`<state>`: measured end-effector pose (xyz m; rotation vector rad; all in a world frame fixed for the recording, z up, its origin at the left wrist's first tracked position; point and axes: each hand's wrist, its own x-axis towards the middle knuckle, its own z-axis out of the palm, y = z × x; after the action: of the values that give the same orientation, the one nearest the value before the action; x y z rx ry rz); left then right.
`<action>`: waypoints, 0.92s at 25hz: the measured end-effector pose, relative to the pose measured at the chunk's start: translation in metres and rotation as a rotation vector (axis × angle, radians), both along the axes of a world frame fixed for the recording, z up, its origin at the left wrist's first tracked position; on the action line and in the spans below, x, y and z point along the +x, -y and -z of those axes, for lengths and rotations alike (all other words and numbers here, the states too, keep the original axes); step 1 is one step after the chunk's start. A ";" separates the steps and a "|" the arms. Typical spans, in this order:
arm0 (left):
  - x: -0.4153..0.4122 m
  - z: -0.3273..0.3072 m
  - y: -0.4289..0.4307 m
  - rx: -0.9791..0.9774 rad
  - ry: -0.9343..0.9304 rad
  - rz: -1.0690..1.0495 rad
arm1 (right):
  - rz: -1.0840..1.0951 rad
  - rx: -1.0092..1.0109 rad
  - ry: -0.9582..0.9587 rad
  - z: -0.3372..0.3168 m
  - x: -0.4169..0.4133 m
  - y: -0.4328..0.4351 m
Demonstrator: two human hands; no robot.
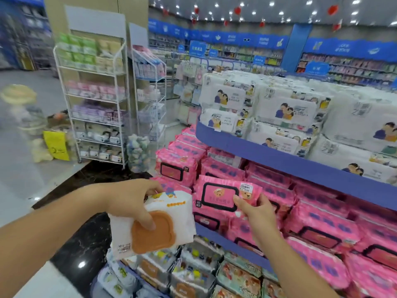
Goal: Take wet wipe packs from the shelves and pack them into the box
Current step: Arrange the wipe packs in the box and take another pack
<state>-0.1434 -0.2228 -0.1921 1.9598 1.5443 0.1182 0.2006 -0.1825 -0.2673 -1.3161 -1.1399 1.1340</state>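
Step in hand: picking from the shelves; packing not begun, no box in view.

- Wire rack (94, 100), far left: small packs in tiers, not touched.
- Left hand (131, 201), near left: closed round a white pack (159, 229), thumb pressed on its orange lid, fingers curled over the top edge. The pack is held clear in front of the lowest shelf, tilted.
- Pink pack (219, 196), centre: at the front of the middle shelf (279, 160), price sticker (246, 187) at its right end. Whether it is free of the packs beneath cannot be told.
- Right hand (255, 214): pinches the pink pack's right end, thumb on the face, fingers behind.

Next move, as judged: draw the pink pack off, then find the box and carry both packs to it.
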 end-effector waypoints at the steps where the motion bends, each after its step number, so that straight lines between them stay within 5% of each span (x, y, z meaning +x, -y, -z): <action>1: 0.000 0.003 0.000 -0.011 -0.001 -0.015 | -0.029 0.010 0.029 0.008 -0.008 -0.018; 18: 0.064 -0.016 -0.035 -0.055 -0.061 -0.083 | -0.045 -0.009 0.915 0.050 -0.002 -0.046; 20: 0.075 -0.016 -0.043 -0.041 -0.067 -0.055 | -0.047 -0.086 0.932 0.047 -0.001 -0.049; 23: 0.086 -0.015 -0.052 -0.045 -0.041 -0.017 | 0.073 -0.021 0.623 0.030 0.004 -0.032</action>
<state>-0.0572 -0.1708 -0.1768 1.9249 1.5768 0.0501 0.2044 -0.1501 -0.2976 -1.7768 -1.5047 0.6923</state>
